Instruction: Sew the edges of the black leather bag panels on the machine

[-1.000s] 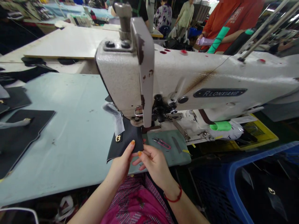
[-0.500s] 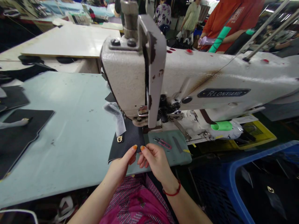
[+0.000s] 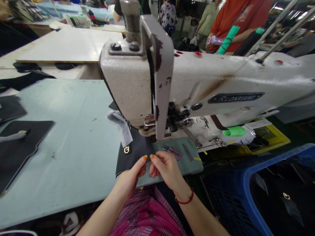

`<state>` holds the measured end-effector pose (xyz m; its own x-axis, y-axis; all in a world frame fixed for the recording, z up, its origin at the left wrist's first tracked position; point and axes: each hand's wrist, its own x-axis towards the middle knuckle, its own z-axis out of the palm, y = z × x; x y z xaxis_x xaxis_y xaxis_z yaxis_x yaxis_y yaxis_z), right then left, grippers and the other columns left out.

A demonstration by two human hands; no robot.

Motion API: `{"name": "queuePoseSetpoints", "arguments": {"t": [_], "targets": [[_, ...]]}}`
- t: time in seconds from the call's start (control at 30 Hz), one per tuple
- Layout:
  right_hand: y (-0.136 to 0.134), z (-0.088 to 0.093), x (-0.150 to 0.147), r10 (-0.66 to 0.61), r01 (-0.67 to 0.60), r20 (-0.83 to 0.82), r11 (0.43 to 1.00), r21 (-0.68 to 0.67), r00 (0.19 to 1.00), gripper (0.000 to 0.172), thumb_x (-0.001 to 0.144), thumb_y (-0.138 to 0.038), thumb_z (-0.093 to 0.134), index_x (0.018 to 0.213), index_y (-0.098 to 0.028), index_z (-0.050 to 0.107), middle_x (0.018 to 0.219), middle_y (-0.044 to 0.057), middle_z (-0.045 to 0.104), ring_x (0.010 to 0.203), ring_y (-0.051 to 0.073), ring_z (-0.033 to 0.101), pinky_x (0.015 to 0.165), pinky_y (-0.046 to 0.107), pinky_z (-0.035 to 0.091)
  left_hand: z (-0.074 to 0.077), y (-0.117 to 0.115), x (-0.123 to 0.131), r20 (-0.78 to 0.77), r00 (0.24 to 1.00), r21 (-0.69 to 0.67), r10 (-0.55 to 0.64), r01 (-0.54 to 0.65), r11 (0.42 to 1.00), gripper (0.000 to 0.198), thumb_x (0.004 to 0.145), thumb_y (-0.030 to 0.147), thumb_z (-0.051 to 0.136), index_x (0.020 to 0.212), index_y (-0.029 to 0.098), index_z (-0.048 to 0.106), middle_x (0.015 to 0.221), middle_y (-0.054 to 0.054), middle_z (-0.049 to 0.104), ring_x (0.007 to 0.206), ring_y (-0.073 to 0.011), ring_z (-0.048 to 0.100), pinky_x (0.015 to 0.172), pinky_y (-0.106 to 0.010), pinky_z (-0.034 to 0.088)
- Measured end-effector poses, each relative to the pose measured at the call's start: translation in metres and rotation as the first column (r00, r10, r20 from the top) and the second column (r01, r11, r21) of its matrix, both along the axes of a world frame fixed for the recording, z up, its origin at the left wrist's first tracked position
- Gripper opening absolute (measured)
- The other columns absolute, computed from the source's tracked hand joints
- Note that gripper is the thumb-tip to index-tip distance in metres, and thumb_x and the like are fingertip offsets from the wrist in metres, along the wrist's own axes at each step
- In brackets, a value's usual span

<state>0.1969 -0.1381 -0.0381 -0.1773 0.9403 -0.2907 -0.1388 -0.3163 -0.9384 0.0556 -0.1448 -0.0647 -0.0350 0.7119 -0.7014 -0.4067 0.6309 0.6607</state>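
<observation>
A black leather piece [image 3: 135, 150] with a small gold clasp lies under the head of a white sewing machine [image 3: 197, 85]. My left hand [image 3: 133, 173] pinches the piece's near right edge between thumb and fingers. My right hand [image 3: 164, 167], with a red cord on the wrist, is closed just beside it, fingertips meeting the left thumb at the same edge. A strip of clear wrap [image 3: 121, 126] hangs over the clasp end.
Pink-handled thread snips [image 3: 172, 150] lie on the machine bed right of my hands. More black leather pieces [image 3: 17, 147] sit at the table's left. A blue crate [image 3: 275, 190] with black bags stands at the right. People stand behind the machine.
Both hands have slid slightly right and nearer along the leather's edge, fingertips drawing closer together. The view has shifted a little.
</observation>
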Motion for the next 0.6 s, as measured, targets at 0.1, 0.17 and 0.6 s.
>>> {"name": "queuePoseSetpoints", "arguments": {"t": [0.1,0.17,0.6], "targets": [[0.005,-0.001,-0.001,-0.002,0.002,0.000,1.000,0.016,1.000,0.042,0.087,-0.051,0.058,0.066,-0.015,0.054,0.053,0.000,0.061,0.042,0.007,0.052,0.043,0.016,0.040,0.001,0.006,0.000,-0.003,1.000,0.017,0.008,-0.008,1.000,0.042,0.053,0.049,0.086,0.062,0.011,0.068,0.062,-0.002,0.061,0.062,-0.0126,0.053,0.060,-0.026,0.043],[0.010,-0.001,-0.001,0.003,-0.003,0.003,1.000,0.025,1.000,0.041,0.087,-0.051,0.058,0.066,-0.015,0.054,0.054,0.000,0.061,0.042,0.007,0.052,0.043,0.016,0.040,0.003,0.011,0.000,0.009,1.000,0.028,0.003,-0.003,1.000,0.043,0.051,0.049,0.087,0.061,0.011,0.068,0.061,-0.001,0.060,0.061,-0.0117,0.052,0.058,-0.025,0.042],[0.038,0.003,-0.006,0.000,-0.002,0.033,0.998,0.056,0.999,0.039,0.086,-0.049,0.057,0.068,-0.015,0.057,0.053,-0.001,0.060,0.044,0.007,0.053,0.045,0.017,0.042,0.016,0.044,-0.003,-0.004,1.000,0.037,-0.007,0.007,0.999,0.045,0.042,0.049,0.088,0.061,0.013,0.068,0.059,0.000,0.060,0.060,-0.0113,0.048,0.056,-0.023,0.037]]}}
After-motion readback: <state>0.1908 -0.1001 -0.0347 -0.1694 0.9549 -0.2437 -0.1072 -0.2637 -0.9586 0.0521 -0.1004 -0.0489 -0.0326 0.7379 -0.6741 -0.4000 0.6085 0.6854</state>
